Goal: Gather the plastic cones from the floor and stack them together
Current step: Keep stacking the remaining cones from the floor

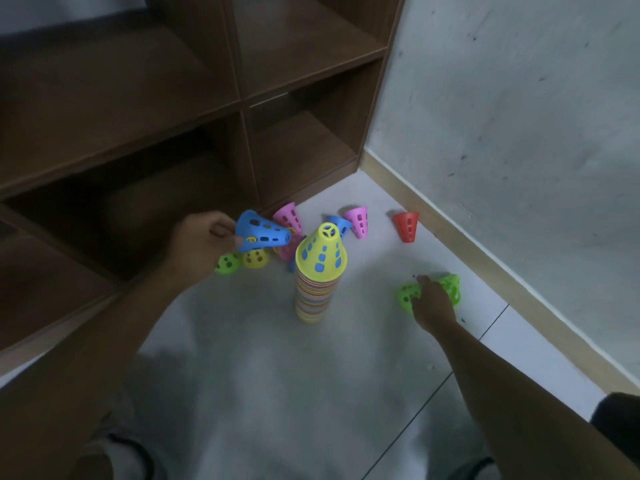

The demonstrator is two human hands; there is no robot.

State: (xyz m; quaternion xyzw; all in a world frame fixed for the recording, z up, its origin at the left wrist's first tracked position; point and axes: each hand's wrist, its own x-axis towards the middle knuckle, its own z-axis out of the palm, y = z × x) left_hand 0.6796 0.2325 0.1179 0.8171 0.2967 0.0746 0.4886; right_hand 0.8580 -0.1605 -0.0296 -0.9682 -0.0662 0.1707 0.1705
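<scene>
Two hands busy: your left hand (204,242) grips a blue cone (263,233) at ten o'clock of the stack (317,275). Your right hand (433,299) clutches a green cone (408,294) at three o'clock.

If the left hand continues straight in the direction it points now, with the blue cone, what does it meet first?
Probably the top yellow cone of the tall stack. The left hand holds the blue cone sideways, its narrow end aimed right at that top. Depth is unclear, so it might pass just behind, toward the pink cones.
</scene>
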